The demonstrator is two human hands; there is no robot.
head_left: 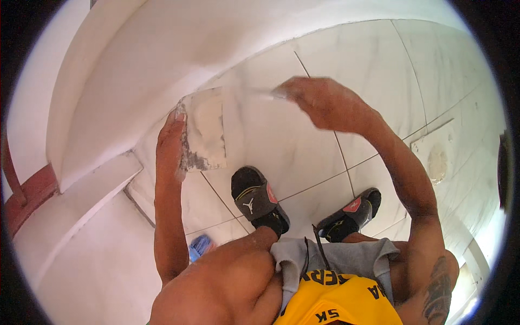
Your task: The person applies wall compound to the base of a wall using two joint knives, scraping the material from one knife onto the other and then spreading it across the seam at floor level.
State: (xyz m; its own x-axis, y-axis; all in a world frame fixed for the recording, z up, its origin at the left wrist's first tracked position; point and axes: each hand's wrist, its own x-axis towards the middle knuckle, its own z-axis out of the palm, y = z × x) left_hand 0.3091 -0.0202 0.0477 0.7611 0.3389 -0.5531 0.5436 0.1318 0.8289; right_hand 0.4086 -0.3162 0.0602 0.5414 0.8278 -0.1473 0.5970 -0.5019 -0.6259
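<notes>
My left hand (172, 132) grips a flat rectangular board (207, 130) by its left edge. Cream-coloured paste covers much of its upper face, and dark rough patches run along its left and lower sides. To the right of the board, my right hand (325, 103) is closed around a thin tool whose pale handle end (278, 93) shows at the fingers. The tool points left toward the board, but motion smears its blade, so its exact shape is unclear. Both hands are above the tiled floor, in front of my feet.
A curved white wall (179, 43) rises at the far left, above a low white ledge (92, 189). Another flat piece (436, 151) with a cream patch lies on the marbled tiles at right. A crumpled blue packet (200, 246) sits by my left leg. My feet wear black slides (260, 197).
</notes>
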